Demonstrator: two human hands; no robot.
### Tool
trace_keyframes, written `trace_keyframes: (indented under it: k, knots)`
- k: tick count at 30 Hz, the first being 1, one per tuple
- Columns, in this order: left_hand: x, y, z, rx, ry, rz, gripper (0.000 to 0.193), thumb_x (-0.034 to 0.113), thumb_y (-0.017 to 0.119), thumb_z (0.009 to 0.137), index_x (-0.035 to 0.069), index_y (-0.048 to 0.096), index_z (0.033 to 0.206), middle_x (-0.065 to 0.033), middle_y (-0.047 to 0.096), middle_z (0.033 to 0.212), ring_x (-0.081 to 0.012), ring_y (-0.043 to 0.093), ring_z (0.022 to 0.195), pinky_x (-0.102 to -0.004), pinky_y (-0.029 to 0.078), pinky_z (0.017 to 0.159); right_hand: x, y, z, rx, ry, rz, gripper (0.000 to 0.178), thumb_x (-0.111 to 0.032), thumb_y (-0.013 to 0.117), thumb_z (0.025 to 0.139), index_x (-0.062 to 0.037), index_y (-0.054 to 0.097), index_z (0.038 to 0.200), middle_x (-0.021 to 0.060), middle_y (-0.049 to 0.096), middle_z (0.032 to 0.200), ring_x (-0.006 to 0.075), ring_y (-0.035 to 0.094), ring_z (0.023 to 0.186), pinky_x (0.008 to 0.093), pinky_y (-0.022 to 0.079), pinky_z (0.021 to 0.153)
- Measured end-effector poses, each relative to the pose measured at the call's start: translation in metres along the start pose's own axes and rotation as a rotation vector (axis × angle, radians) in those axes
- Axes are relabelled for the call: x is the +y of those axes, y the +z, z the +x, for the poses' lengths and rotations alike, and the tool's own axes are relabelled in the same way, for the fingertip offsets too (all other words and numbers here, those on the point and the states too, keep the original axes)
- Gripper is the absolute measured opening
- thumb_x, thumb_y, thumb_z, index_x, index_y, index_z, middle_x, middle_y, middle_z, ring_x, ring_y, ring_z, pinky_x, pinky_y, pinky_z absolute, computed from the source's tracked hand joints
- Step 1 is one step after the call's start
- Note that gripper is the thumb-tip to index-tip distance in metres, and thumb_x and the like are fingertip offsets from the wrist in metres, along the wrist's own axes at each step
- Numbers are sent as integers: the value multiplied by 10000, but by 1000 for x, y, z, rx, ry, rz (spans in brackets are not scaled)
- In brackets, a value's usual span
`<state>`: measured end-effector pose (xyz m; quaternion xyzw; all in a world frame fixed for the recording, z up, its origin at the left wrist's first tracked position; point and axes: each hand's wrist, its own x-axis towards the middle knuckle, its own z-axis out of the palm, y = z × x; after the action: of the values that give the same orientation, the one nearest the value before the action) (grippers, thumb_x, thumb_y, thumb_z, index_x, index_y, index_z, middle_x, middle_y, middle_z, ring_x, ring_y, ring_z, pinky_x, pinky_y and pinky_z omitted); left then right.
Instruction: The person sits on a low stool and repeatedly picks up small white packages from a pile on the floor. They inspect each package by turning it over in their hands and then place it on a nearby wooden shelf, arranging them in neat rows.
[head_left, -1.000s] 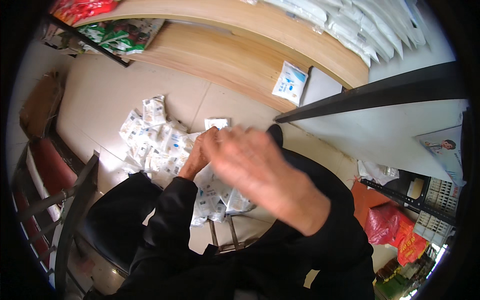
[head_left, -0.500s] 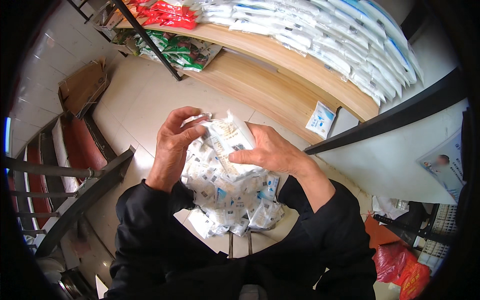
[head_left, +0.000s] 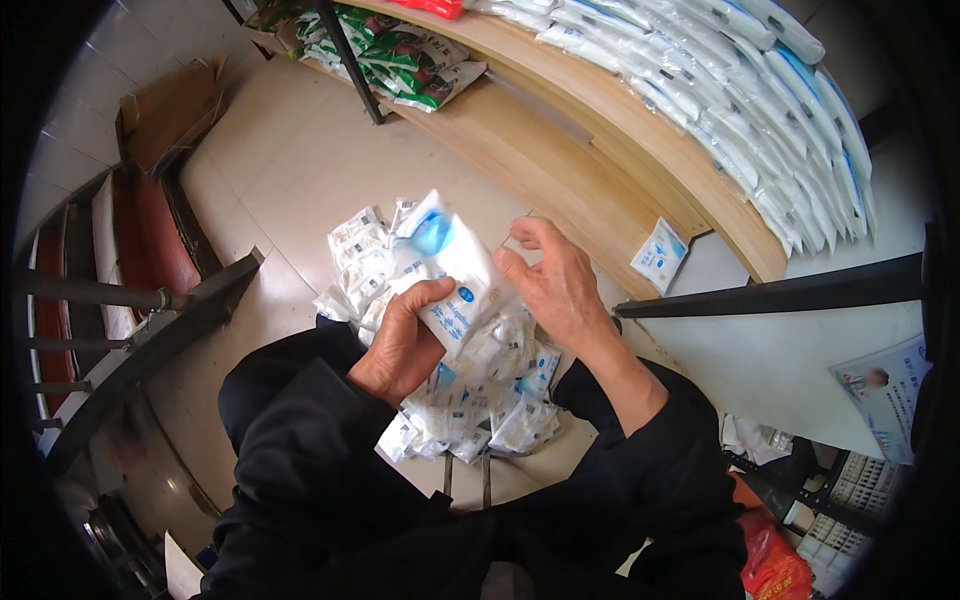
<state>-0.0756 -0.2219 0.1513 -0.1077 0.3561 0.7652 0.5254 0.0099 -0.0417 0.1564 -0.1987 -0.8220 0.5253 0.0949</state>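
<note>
My left hand (head_left: 402,345) grips a flat white plastic packet (head_left: 465,262) with blue printing, its thumb lying across the front. The packet is tilted, and its far end is clear of the heap. To its right is my right hand (head_left: 562,292), fingers bent and thumb apart from them, with nothing visible between them. The thumb is close to the packet's right edge; I cannot tell if they touch. Below both hands lies a heap of similar small white packets (head_left: 440,425) between my knees. Whatever supports the heap is mostly hidden.
A wooden shelf (head_left: 600,85) ahead carries stacked white bags (head_left: 740,130); green bags (head_left: 415,60) lie lower left. A single white packet (head_left: 660,255) leans by the shelf's end. Left are metal-railed steps (head_left: 150,230) and a cardboard piece (head_left: 170,115); right, a red bag (head_left: 775,560).
The left hand has moved down to the packet's near end. Its face now shows blue printing. The right hand has come off the packet to the right. The view has shifted slightly.
</note>
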Motion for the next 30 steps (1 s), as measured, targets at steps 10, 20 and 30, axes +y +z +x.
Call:
trace_keyframes:
  k: [10,20,30]
  knots:
    - [-2,2,-16,-60,-202,180,486,194,690,977,-2,521,1389,-115,645,1306,-238,652,1193,-415,529,1063,10,7,-4,-8,348,698,216,-182,684,957,0,653,1070,60,682,962,113,632,865,293,519,797]
    - [1,3,-21,5,-265,249,453,255,662,1007,3,552,1366,-84,686,1257,-211,681,1129,-380,553,975,2,2,-13,6,435,939,362,-243,689,923,23,654,1166,118,698,1099,203,679,1001,348,544,867]
    - [2,11,-30,-140,-225,516,620,279,686,988,66,418,1506,-83,608,1353,-221,553,1288,-388,391,1135,11,-53,0,-275,331,599,422,-370,760,916,-10,711,1130,51,713,1038,127,649,979,281,518,869]
